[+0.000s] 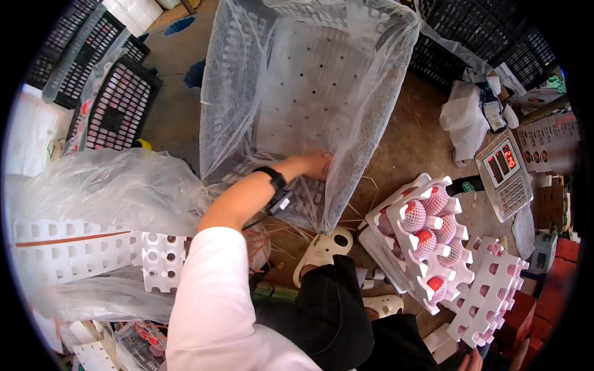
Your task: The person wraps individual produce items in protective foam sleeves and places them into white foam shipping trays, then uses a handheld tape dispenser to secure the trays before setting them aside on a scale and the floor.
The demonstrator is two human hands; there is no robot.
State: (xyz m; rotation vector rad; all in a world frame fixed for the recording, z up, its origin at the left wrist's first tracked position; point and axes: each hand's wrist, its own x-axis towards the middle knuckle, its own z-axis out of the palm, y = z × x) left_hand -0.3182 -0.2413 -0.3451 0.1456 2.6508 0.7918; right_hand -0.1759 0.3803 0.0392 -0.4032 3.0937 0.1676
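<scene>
My left hand [317,164] reaches down into the large film-lined crate [216,80] near its close right corner. Its fingers are closed round a fruit in a pink foam net [328,167], which shows only in part. A dark strap with a small device [279,190] sits on that wrist. My right hand [473,360] shows only as fingertips at the lower edge, stretched out just below a tilted white foam tray [476,318] of net-wrapped fruit. Beside that tray, a stack of foam trays [405,247] bears several red fruits in pink nets [426,242].
A digital scale [504,176] with a lit red display stands at the right. Black crates [117,111] with netted fruit are at the far left. Loose clear film [124,191] covers white foam trays [74,253] at the left. Plastic bags [463,117] lie at the far right.
</scene>
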